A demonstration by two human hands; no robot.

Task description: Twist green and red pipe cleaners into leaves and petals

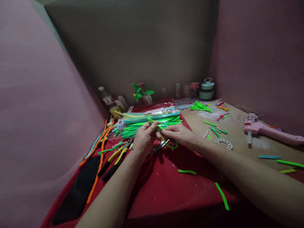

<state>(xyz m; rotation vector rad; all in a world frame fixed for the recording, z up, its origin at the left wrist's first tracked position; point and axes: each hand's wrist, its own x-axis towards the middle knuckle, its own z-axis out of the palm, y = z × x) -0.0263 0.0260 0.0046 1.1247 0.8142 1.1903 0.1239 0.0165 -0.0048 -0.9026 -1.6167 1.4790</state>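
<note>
Mid-frame, the left hand [144, 136] and right hand [177, 134] are both pinching a green fuzzy stem [170, 147], its loop curving below. I'd be pinching lightly, close to the bend, so it isn't kinking.

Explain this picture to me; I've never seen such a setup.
No machine here: these are a person's bare left hand and right hand, filmed by a camera worn on the head, looking forward and down. Both hold a curved green pipe cleaner. On the red cloth lie pliers with yellow-and-black handles; beyond the hands are green pipe-cleaner bundles. To the right, a pink glue gun rests on a tan surface among scattered short pieces.
</note>
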